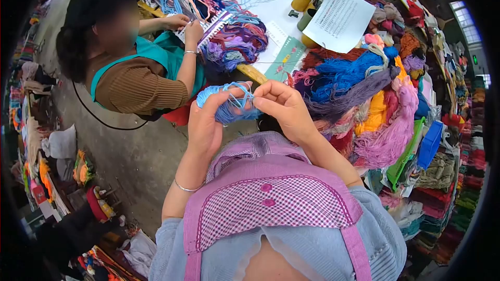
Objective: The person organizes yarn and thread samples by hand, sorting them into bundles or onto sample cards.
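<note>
In front of my apron, a bundle of light blue yarn (225,113) is held up between my two hands. My left hand (209,114) wraps round its left side, with the thumb and fingers closed on the strands. At the bundle's right end, my right hand (281,105) pinches strands of the same yarn between thumb and fingertips. Some strands cross loosely over the left fingers. The far side of the bundle is hidden.
A co-worker (130,73) at the left handles a punched card by the white table (271,5). Purple and multicoloured yarn (234,41) lies there. A printed sheet (339,20) rests near tape rolls. Heaped skeins (359,88), a green basket (409,151) and a blue bin (430,144) stand right.
</note>
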